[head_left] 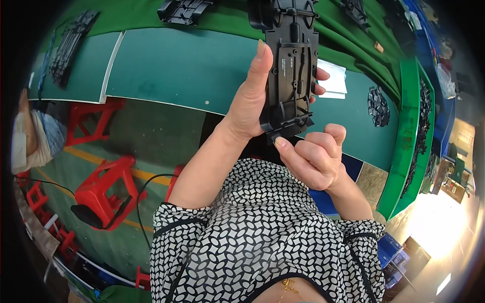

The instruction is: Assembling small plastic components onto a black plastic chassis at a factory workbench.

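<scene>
My left hand (249, 101) grips a long black plastic toy vehicle chassis (288, 76), upright in front of me. Its thumb lies along the left edge, and fingertips come round the right edge. Moulded ribs, axle shapes and a small pale printed patch show on the face towards me. At the lower end, my right hand (316, 156) is closed with curled fingers. Its thumb tip presses against a small black plastic piece (274, 135) at the chassis's bottom corner. Whether that piece is separate or part of the chassis, I cannot tell.
Other black chassis (184, 11) lie on green cloth at the back. Stacked black parts (71, 48) stand far left. A pile of small black pieces (378, 106) and white paper (331, 80) lie right, beside a green crate (404, 146). Red stools (103, 192) stand left; another person's arm (30, 129) shows.
</scene>
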{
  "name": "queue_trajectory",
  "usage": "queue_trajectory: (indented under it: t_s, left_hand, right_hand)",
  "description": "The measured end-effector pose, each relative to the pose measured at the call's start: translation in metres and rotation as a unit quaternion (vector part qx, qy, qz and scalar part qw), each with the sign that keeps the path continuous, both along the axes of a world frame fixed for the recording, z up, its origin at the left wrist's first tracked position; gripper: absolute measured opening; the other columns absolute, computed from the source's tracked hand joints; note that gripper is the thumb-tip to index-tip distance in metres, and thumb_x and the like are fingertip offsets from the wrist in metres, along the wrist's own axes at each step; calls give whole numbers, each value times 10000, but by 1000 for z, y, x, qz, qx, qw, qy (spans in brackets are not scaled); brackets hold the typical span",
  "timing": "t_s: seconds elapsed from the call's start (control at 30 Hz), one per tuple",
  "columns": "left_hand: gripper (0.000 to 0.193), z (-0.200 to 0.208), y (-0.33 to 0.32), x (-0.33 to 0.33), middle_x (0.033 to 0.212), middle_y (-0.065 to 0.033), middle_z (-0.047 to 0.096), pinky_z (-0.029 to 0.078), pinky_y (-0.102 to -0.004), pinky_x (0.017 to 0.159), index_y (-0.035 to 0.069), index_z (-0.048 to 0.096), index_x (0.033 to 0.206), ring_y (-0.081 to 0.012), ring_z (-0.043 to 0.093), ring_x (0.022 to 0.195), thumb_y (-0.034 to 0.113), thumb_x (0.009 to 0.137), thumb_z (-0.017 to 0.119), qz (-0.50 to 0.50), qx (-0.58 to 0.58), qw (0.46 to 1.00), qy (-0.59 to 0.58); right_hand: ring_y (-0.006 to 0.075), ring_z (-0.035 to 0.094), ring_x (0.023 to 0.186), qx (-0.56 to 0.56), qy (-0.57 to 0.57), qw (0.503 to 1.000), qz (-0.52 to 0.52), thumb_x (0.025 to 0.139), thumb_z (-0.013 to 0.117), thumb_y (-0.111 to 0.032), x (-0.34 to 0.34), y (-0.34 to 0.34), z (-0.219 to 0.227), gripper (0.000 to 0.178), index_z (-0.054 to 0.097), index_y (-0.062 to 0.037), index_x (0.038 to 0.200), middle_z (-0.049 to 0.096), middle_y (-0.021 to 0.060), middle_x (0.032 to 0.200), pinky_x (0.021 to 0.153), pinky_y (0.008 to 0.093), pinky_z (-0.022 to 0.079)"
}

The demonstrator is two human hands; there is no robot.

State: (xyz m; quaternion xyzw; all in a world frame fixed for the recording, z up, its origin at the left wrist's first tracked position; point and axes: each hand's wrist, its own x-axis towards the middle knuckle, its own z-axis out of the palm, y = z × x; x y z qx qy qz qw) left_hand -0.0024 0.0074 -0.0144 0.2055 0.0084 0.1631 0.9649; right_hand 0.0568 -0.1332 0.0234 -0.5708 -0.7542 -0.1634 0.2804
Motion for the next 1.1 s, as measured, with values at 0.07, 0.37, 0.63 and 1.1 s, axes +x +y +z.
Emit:
queue_trajectory:
  t_s: [0.07,0.37,0.63,1.1]
  left_hand:
    - [923,0,0,0,1160,-195,544,526,-372,827,-4,419,1279,-253,596,980,773,792,315,2,0,1000,-1]
    - [924,2,0,-1,1151,-187,552,524,-355,817,-6,427,1268,-241,596,969,777,793,298,9,23,1000,14]
    - [789,6,-2,0,1034,-139,593,539,-270,714,12,481,1191,-183,609,890,705,830,379,21,-6,1000,2]
    - [785,3,-2,-2,1042,-127,602,528,-295,751,14,480,1204,-186,601,911,696,818,429,30,24,999,-5]
  right_hand:
    - [140,431,669,3,-8,1000,3,541,738,-18,1,0,-1,351,685,-77,882,419,-30,731,679,334,308]
    - [142,436,676,8,-6,1000,3,541,739,-18,0,1,-3,331,685,-84,861,421,-30,738,681,336,307]
    - [144,439,672,4,-6,1000,2,539,735,-22,-1,2,-4,328,684,-77,858,433,-26,747,668,333,305]
    - [142,436,652,-1,-6,1000,4,539,739,-11,-2,6,-5,326,688,-64,856,435,-26,739,632,323,296]
